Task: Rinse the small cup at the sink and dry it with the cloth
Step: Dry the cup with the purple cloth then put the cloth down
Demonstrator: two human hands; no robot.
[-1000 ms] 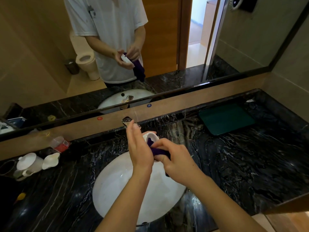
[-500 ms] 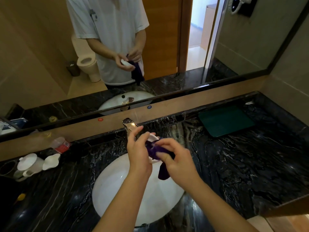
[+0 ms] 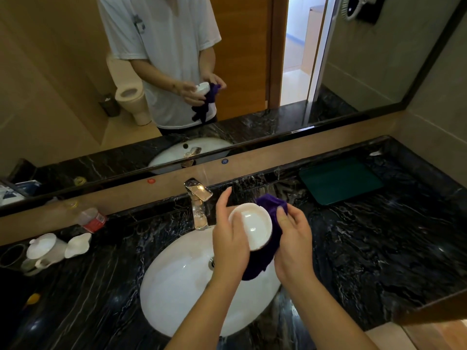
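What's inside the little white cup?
Nothing shows inside the cup, just its shiny white bottom. The purple cloth wraps behind it, so its outside is mostly hidden.

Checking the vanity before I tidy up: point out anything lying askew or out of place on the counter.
A plastic bottle with a red label lies on its side at the back left of the counter, against the ledge. Beside it, a white teapot stands upright. Nothing looks spilled or broken; the small cup looks intact.

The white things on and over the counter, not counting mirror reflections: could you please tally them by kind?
Small cup, held over the basin: 1
Sink basin: 1
Lidded cup: 1
Small pitcher: 1
Total: 4
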